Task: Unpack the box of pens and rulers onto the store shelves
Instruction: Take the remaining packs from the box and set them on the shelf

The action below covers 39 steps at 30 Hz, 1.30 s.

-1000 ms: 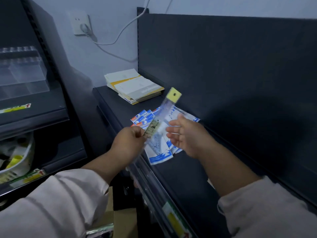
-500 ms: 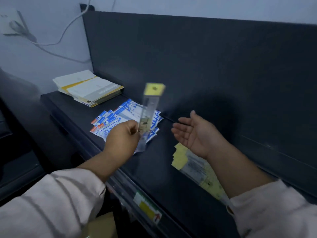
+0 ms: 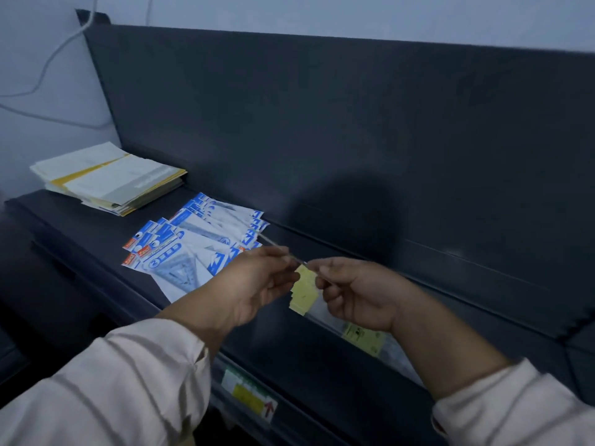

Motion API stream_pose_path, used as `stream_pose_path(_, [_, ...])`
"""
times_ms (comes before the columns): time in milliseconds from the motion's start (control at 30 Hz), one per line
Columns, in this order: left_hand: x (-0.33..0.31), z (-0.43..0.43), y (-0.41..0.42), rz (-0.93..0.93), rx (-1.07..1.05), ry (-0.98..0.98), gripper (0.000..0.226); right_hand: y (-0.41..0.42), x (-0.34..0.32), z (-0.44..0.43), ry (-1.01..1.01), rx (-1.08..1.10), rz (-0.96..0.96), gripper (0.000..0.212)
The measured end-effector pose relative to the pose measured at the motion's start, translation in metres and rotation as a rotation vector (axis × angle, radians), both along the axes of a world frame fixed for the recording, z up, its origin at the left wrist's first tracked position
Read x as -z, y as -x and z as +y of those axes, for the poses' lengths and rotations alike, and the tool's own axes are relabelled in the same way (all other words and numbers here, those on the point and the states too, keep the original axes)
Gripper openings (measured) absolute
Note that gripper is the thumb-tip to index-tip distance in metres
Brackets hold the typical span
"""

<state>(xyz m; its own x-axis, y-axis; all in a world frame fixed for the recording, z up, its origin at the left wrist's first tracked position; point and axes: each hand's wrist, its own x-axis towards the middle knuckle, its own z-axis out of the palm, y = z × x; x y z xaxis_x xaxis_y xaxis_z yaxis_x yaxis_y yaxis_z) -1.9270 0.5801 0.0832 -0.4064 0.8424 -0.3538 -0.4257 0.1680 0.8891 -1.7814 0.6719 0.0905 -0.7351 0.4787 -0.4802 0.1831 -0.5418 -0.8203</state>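
On the dark, matte shelf (image 3: 322,365) a fan of glossy blue-and-white packets (image 3: 193,246) lies just left of your hands, with a squared stack of pale booklets (image 3: 109,178) further back in the corner. Flat, clear sleeves with yellow card headers (image 3: 304,292) lie under your right hand (image 3: 357,294), partly hidden by it. Your left hand (image 3: 257,281) and right hand both pinch one slim ruler pack (image 3: 273,242), held just above the shelf and seen edge-on as a thin line. A yellow price tag (image 3: 248,394) sits on the shelf's front rail. A pale cable (image 3: 48,59) hangs on the wall.
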Motion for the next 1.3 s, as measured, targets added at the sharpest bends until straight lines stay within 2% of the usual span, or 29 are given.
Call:
stream_pose_path(100, [0.010,-0.003,-0.003,0.131,-0.038,0.129,0.009,-0.010,0.007,-0.002,-0.244,0.076,-0.125,0.018])
stream_pose_path(167, [0.018,-0.008,0.001,0.290,-0.063,0.199,0.018,-0.020,0.011,-0.002,-0.441,0.069,-0.257,0.020])
stream_pose_path(233, [0.027,-0.016,0.005,0.567,-0.016,0.249,0.028,-0.030,0.015,-0.003,-0.607,0.069,-0.365,0.021])
stream_pose_path(300, [0.031,-0.026,0.008,0.888,0.075,0.308,0.033,-0.040,0.019,-0.006,-0.683,0.080,-0.422,0.019])
stream_pose_path(367, [0.030,-0.037,0.006,1.053,0.153,0.317,0.036,-0.051,0.024,-0.010,-0.702,0.093,-0.466,0.018])
stream_pose_path(500, [0.023,-0.061,0.000,1.229,0.225,0.307,0.038,-0.071,0.032,-0.018,-0.779,0.121,-0.568,0.018])
stream_pose_path(600, [0.018,-0.080,-0.003,1.292,0.251,0.291,0.039,-0.082,0.041,-0.030,-0.888,0.126,-0.695,0.021])
stream_pose_path(767, [0.017,-0.122,-0.001,1.351,0.253,0.302,0.043,-0.083,0.038,-0.064,-1.115,0.066,-0.932,0.040])
stream_pose_path(967, [0.017,-0.202,0.009,1.445,0.138,0.321,0.042,-0.048,0.031,-0.134,-1.355,-0.065,-0.779,0.034])
stream_pose_path(1300, [0.023,-0.357,0.041,1.536,-0.025,0.509,0.043,0.043,0.035,-0.262,-1.645,-0.372,-0.456,0.043])
